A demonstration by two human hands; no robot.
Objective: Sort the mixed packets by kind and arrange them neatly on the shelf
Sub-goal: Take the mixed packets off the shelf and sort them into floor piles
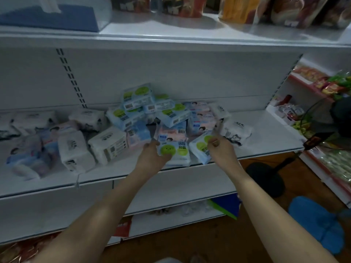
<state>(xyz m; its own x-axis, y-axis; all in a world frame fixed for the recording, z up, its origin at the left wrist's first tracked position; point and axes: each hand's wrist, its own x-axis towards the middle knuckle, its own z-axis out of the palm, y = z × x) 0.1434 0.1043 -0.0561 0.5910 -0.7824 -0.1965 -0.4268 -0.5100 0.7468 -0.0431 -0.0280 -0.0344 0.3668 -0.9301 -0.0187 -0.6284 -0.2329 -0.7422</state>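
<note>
While both lie at the shelf's (190, 168) front edge, left hand (152, 156) grips one green-dot packet (173, 152), right hand (221, 149) pinches another (201, 149); soft, light, film-slick, probably best held across the short sides.

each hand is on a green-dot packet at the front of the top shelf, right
Not the top shelf. The head view shows the left hand and right hand each gripping a green-dot packet at the front of the middle shelf.
</note>
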